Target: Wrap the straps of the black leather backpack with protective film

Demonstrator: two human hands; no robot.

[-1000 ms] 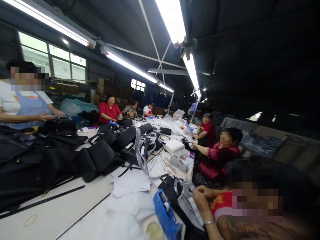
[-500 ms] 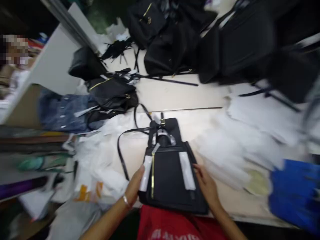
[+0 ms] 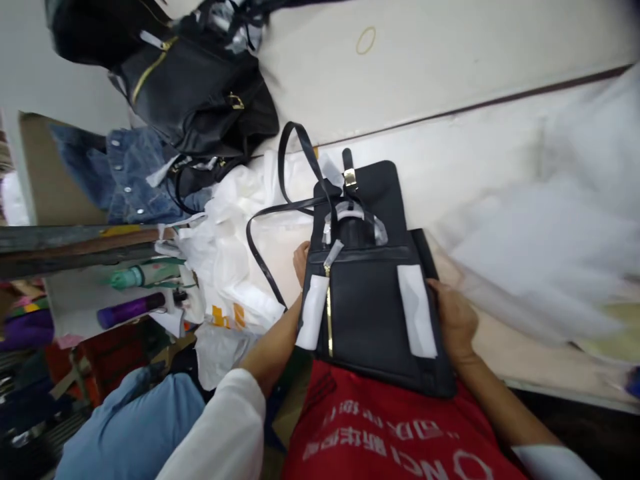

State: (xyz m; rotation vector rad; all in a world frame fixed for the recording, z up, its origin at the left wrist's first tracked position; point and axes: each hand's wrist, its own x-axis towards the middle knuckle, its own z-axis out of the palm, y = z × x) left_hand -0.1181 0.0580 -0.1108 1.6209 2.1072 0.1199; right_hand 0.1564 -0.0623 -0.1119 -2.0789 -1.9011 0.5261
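Note:
A black backpack (image 3: 370, 307) with a gold zipper stands tilted against the table's front edge, its top flap folded back. White wrapping covers two strips on its front, and clear film is around its top handle. My right hand (image 3: 454, 320) is closed on the bag's right edge, thumb in front. At the upper left edge is my left hand (image 3: 301, 263), its fingers curled against the side and partly hidden behind the bag. Thin black straps (image 3: 260, 257) loop out to the left over the table.
More black bags (image 3: 200, 93) lie at the upper left beside a denim garment (image 3: 135, 173). White plastic bags (image 3: 225, 240) are heaped left of the backpack, and white sheeting (image 3: 545, 247) spreads to the right. A purple bottle (image 3: 130, 310) lies on a lower shelf. A rubber band (image 3: 366, 41) rests on the table.
The view has swung closer and to the left. My left hand has slid up the backpack's left edge, from low down to near the flap. My right hand stays on the right edge.

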